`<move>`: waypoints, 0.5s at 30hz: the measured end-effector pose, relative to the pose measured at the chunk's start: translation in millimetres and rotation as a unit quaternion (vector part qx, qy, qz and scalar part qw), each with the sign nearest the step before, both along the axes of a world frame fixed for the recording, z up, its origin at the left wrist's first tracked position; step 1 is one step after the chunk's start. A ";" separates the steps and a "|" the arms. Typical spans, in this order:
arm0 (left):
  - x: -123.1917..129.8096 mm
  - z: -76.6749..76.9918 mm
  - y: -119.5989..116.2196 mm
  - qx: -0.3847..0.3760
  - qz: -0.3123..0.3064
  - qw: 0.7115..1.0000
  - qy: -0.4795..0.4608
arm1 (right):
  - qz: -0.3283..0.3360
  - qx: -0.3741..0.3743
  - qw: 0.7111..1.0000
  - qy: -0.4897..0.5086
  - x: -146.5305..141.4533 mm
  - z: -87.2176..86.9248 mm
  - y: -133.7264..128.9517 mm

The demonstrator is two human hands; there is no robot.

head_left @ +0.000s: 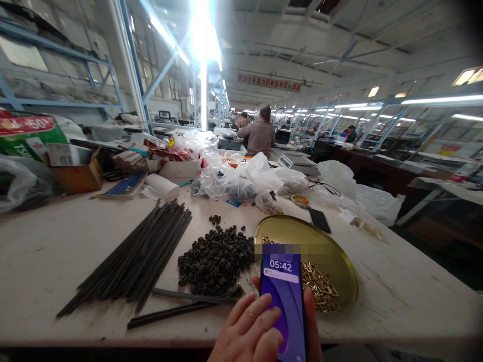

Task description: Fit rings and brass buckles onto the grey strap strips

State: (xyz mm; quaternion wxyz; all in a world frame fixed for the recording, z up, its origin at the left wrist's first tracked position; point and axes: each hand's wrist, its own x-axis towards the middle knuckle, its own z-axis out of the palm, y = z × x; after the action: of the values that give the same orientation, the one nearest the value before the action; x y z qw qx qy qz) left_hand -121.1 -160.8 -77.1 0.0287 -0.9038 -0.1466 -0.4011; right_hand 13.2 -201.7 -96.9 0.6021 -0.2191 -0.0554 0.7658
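Note:
My right hand (312,327) is closed round a phone (284,306), most of it hidden behind the phone; a fingertip shows at the left edge and another part of the hand along the right edge. The lit purple screen shows 05:42. My left hand (249,329) lies over the lower left of the screen, fingers apart and slightly bent; whether they touch the glass I cannot tell. Behind the phone is a gold oval tray (341,251) with many small gold metal frames (320,289). A heap of small black loops (215,259) lies left of the phone.
Long dark strips (132,256) lie in a bundle at left, with a few shorter strips (169,314) nearer me. Clear plastic bags (241,178) crowd the back of the table. A dark flat object (319,220) lies beyond the tray. Farther off, a person (260,133) faces away.

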 end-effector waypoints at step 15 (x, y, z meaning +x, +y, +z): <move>2.3 -1.4 1.2 0.006 0.027 0.998 -0.054 | -0.061 0.018 0.995 -0.072 10.9 -15.7 -18.0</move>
State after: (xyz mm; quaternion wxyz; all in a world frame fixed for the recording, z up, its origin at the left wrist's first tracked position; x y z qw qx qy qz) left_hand -118.8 -159.6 -78.5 0.0367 -0.8765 -0.1701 -0.4489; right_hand 24.1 -219.7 -112.6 0.6458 -0.2655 -0.0988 0.7090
